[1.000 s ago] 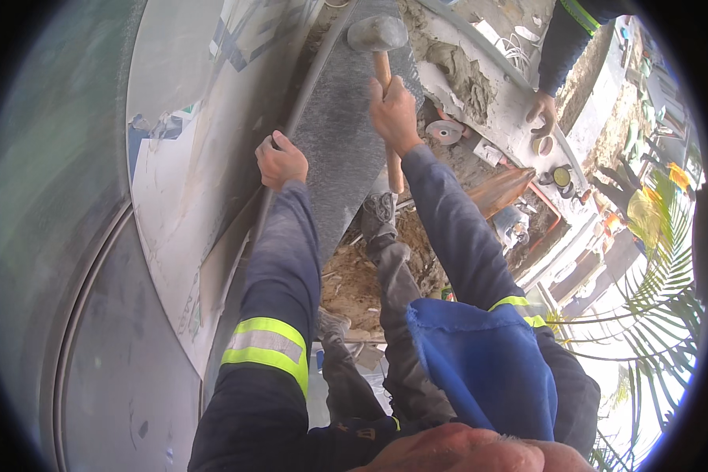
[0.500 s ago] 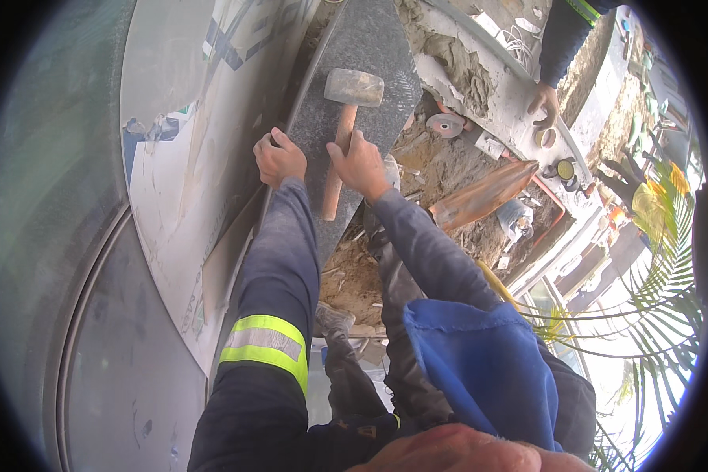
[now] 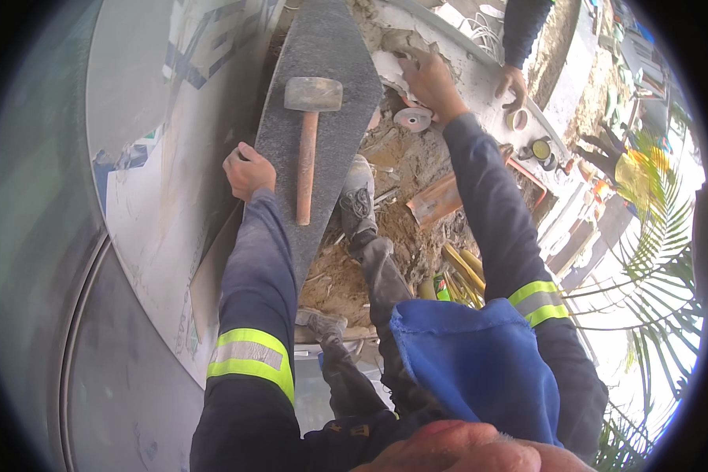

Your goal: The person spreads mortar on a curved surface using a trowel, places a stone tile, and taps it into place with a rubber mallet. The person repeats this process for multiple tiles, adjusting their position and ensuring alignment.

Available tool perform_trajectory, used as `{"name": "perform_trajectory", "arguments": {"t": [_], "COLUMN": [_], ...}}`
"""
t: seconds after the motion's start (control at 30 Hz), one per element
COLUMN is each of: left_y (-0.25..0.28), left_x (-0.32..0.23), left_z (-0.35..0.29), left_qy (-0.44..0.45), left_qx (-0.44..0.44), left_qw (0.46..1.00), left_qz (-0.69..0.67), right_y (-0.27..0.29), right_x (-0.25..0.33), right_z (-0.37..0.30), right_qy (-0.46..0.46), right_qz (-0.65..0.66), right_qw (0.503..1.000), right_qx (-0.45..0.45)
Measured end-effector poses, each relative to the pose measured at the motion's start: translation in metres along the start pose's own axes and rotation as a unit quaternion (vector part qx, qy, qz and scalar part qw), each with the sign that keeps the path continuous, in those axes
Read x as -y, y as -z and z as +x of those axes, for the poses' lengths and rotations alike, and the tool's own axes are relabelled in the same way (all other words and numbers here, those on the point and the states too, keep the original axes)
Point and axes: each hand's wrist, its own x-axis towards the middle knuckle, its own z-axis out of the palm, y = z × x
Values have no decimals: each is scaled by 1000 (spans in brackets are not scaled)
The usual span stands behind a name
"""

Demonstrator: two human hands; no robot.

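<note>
A dark grey stone slab (image 3: 338, 71) stretches away in front of me. On it lies a mallet with a pale, scuffed head (image 3: 313, 94) and a wooden handle (image 3: 305, 173); neither hand touches it. My left hand (image 3: 249, 171) is curled at the slab's left edge, its fingertips partly hidden. Beyond the slab's right side, my right hand (image 3: 434, 85) reaches to the lumpy grey mortar (image 3: 397, 39) along a concrete ledge. Its fingers are stretched out at the mortar, and I see nothing held in them.
A cutting disc (image 3: 413, 119) sits below my right hand. Another person's hand (image 3: 513, 86) rests at the ledge near a tape roll (image 3: 517, 119). A reddish-brown curved piece (image 3: 436, 200) lies on the dirt. Large pale panels (image 3: 165, 197) stand at left; palm leaves (image 3: 645, 291) hang at right.
My right hand has left the mallet handle and moved right and away to the mortar. The mallet stays on the slab. My left hand remains at the slab's edge; the view has shifted.
</note>
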Motion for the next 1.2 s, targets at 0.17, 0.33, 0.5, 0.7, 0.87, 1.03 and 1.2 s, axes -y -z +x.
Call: {"name": "perform_trajectory", "arguments": {"t": [0.17,0.33,0.5,0.7,0.87,1.03,1.2], "left_y": [-4,-3,-3,-3,-3,-4,-2], "left_x": [2,1,1,4,4,5,8], "left_z": [2,2,0,1,3,3,0], "left_qy": [-20,-12,-15,-23,-22,-26,-19], "left_qx": [-19,-9,-14,-9,0,-4,8], "left_qw": [1000,1000,1000,1000,1000,1000,1000], "left_qz": [5,8,-3,-18,-1,6,15], "right_y": [69,90,23,15,22,14,-32], "right_x": [-81,-115,-114,-66,-37,-19,4], "right_z": [42,59,-14,-54,-44,-42,-74], "right_qy": [-19,14,125,98,-48,-229,-328], "right_qz": [-132,-183,-144,-126,-15,261,618], "right_qw": [989,952,886,928,957,921,713], "right_qx": [61,244,422,337,285,177,48]}}
